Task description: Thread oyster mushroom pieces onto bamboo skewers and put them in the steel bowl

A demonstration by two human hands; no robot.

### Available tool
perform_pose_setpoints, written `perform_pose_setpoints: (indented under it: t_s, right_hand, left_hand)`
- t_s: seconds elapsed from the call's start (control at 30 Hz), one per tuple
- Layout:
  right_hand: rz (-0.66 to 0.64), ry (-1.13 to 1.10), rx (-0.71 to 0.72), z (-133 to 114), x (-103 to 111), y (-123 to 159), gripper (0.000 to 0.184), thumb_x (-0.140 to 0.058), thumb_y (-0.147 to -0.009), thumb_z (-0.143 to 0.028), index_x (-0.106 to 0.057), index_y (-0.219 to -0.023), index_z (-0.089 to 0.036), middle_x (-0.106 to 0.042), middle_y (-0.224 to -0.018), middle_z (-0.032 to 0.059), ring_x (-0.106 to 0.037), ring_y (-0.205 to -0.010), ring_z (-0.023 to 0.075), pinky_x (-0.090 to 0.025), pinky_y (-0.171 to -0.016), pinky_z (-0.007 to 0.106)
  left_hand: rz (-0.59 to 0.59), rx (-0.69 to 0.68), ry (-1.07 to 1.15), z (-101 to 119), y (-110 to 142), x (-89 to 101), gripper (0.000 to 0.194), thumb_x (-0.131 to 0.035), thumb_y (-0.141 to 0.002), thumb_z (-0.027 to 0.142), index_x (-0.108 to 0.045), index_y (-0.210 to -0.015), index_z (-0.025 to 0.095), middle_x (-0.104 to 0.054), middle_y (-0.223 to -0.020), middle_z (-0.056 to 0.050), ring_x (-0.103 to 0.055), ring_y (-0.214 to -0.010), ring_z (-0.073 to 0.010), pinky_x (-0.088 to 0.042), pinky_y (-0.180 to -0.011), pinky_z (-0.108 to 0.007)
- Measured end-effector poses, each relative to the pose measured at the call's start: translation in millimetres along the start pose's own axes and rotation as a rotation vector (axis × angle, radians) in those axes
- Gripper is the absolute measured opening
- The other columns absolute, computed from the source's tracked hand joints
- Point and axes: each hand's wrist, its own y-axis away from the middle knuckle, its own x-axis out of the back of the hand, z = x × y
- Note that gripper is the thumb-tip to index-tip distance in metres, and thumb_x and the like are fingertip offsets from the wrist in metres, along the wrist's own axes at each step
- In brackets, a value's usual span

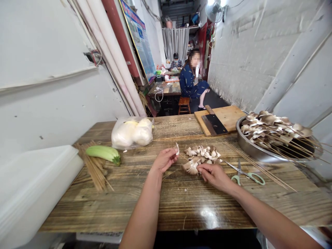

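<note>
My left hand is closed in a pinch on a small pale piece of mushroom, held just above the table. My right hand has its fingers closed on the edge of a grey-brown oyster mushroom at the near side of a pile. More torn oyster mushrooms lie right behind it. A thin stick shows between my left hand and the pile; I cannot tell whether the hand holds it. Scissors with green handles lie spread beside my right hand.
A metal basin of skewered mushrooms stands right, sticks jutting out. Loose skewers lie before it. Behind are a cutting board and cleaver. Leftward are a plastic bag, a green squash, more skewers and a white box.
</note>
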Motion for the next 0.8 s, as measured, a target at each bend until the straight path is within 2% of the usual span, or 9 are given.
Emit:
perform_pose_setpoints:
  t_s: [0.33, 0.8]
  right_hand:
    - [0.009, -0.030, -0.012, -0.6, 0.3, 1.2, 0.034, -0.040, -0.088, -0.041, -0.062, -0.081, -0.017, -0.051, -0.050, -0.0023, -0.045, -0.047, 0.0108, -0.034, -0.048, 0.021]
    - [0.024, -0.062, -0.022, -1.7, 0.4, -0.2, 0.031, -0.040, -0.089, -0.037, -0.058, -0.072, -0.017, -0.047, -0.050, -0.0034, -0.044, -0.048, 0.0099, -0.033, -0.050, 0.020]
  left_hand:
    - [-0.100, 0.040, 0.080, 0.0, 0.2, 1.5, 0.017, -0.073, -0.063, 0.018, -0.061, -0.071, 0.010, -0.060, -0.065, -0.003, -0.056, -0.058, -0.0071, -0.046, -0.057, -0.016]
    - [-0.071, 0.017, 0.074, -2.5, -1.6, 3.2, 0.022, -0.076, -0.059, 0.013, -0.061, -0.074, 0.010, -0.061, -0.066, -0.002, -0.057, -0.059, -0.0061, -0.048, -0.058, -0.015]
